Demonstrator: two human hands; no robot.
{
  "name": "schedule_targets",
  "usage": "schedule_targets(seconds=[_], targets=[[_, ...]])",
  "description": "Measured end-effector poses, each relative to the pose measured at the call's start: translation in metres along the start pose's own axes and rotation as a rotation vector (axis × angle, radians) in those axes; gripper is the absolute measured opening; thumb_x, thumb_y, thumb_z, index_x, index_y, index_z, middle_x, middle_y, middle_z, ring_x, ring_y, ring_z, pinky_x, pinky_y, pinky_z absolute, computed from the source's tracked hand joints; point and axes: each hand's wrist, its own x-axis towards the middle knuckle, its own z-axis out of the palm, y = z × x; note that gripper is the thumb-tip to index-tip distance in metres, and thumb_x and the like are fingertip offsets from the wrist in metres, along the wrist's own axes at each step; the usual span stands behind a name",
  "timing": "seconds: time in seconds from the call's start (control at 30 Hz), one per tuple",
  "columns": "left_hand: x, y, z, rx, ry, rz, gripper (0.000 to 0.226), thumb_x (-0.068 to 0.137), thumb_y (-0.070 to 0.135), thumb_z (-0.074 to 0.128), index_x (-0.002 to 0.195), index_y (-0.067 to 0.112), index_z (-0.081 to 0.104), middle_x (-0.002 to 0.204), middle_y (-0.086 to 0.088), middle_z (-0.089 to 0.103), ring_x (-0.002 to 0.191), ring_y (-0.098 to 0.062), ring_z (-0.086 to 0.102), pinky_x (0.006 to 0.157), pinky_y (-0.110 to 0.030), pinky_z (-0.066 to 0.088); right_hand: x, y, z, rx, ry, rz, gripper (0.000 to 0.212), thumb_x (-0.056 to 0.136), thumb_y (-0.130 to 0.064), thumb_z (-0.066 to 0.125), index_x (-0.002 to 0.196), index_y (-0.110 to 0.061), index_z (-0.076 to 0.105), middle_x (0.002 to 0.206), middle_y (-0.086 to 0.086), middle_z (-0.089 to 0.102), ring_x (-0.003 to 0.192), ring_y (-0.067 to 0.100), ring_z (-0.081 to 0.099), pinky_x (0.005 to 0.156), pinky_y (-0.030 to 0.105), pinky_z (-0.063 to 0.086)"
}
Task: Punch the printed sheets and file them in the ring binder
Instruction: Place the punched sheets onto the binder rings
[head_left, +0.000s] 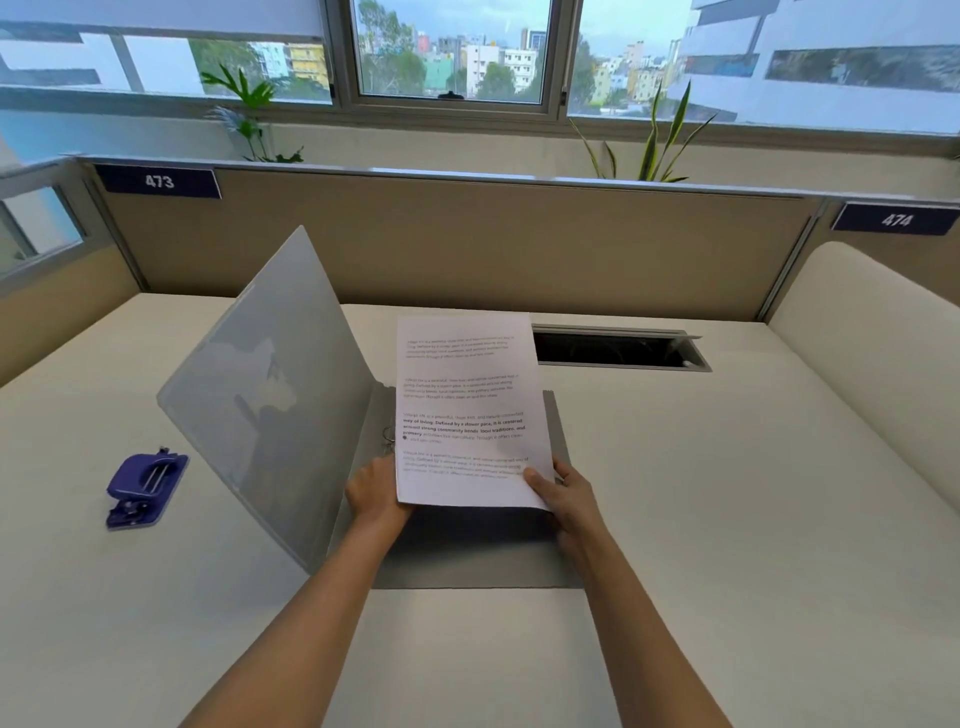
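A: Why hold the printed sheets (467, 410) over the ring binder (270, 384) on the worktop (727, 493)?

B: I'm lining their edge up with the rings (388, 435). My left hand (376, 496) and right hand (563, 493) each grip a bottom corner, fingers (563, 472) curled round the paper.

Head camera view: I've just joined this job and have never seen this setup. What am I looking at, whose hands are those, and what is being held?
There is no machine here. One camera worn on a person's head looks down at their own two hands. The left hand and right hand hold printed sheets by the bottom corners above an open ring binder, close to its rings. A purple hole punch lies untouched on the desk, left of the binder.
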Motion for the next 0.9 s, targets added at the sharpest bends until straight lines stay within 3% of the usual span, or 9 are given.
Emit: schedule_targets(seconds=[0.1,0.17,0.23,0.37,0.47,0.63,0.73,0.9], targets=[[0.013,-0.012,0.000,-0.415,-0.075,-0.019,0.018,0.092,0.017,0.050,0.082,0.012,0.064,0.089,-0.008,0.068,0.080,-0.028,0.063,0.067,-0.031,0.049,-0.002,0.006,0.001,-0.002,0.003,-0.048,0.040,0.084,-0.013,0.067,0.123,-0.012,0.054,0.108,0.005,0.067,0.098,0.026,0.067,0.088,0.040,0.056],[0.018,-0.018,-0.003,-0.709,-0.085,-0.061,0.025,0.093,0.025,0.052,0.076,0.013,0.065,0.080,-0.008,0.067,0.074,-0.023,0.058,0.065,-0.027,0.041,-0.003,0.007,0.000,-0.014,0.012,-0.082,0.034,0.085,-0.013,0.067,0.117,-0.016,0.056,0.102,-0.001,0.068,0.095,0.023,0.067,0.086,0.038,0.057],[0.022,-0.021,-0.006,-0.863,-0.063,-0.107,0.034,0.094,0.035,0.049,0.072,0.014,0.064,0.079,-0.008,0.066,0.074,-0.021,0.057,0.068,-0.029,0.041,-0.003,0.009,-0.002,-0.023,0.011,-0.106,0.035,0.085,-0.014,0.066,0.119,-0.014,0.056,0.105,0.000,0.068,0.097,0.025,0.067,0.089,0.041,0.055],[0.020,-0.022,-0.009,-1.115,-0.115,-0.112,0.027,0.095,0.025,0.052,0.103,0.007,0.069,0.098,-0.007,0.070,0.092,-0.022,0.065,0.088,-0.034,0.050,-0.005,0.013,-0.003,-0.053,-0.014,-0.161,0.032,0.086,-0.017,0.066,0.116,-0.019,0.057,0.110,0.003,0.069,0.099,0.026,0.067,0.090,0.043,0.055],[0.020,-0.023,-0.009,-1.159,-0.110,-0.090,0.026,0.093,0.012,0.054,0.115,0.002,0.064,0.108,-0.013,0.069,0.095,-0.026,0.065,0.091,-0.037,0.051,-0.009,0.014,-0.005,-0.069,-0.045,-0.182,0.034,0.086,-0.020,0.065,0.119,-0.019,0.056,0.112,0.002,0.068,0.098,0.024,0.068,0.088,0.041,0.056],[0.022,-0.024,-0.009,-1.165,-0.104,-0.093,0.027,0.092,0.005,0.054,0.116,-0.004,0.061,0.106,-0.018,0.066,0.087,-0.026,0.062,0.083,-0.037,0.051,-0.012,0.010,-0.011,-0.036,-0.153,-0.156,0.033,0.084,-0.022,0.065,0.116,-0.022,0.056,0.109,-0.001,0.070,0.094,0.021,0.070,0.081,0.033,0.058],[0.021,-0.025,-0.009,-1.101,-0.121,-0.047,0.025,0.090,0.006,0.057,0.113,-0.002,0.064,0.100,-0.017,0.068,0.078,-0.022,0.063,0.073,-0.030,0.054,-0.012,0.008,-0.011,-0.057,-0.174,-0.145,0.033,0.081,-0.030,0.067,0.112,-0.027,0.058,0.112,0.001,0.070,0.097,0.023,0.069,0.084,0.039,0.057],[0.022,-0.023,-0.010,-1.014,-0.035,0.005,0.021,0.087,0.010,0.063,0.105,0.002,0.069,0.088,-0.008,0.072,0.077,-0.019,0.068,0.075,-0.028,0.058,-0.010,0.011,-0.013,-0.001,-0.152,-0.166,0.036,0.086,-0.023,0.064,0.121,-0.023,0.057,0.115,0.003,0.069,0.098,0.025,0.069,0.085,0.042,0.056]])
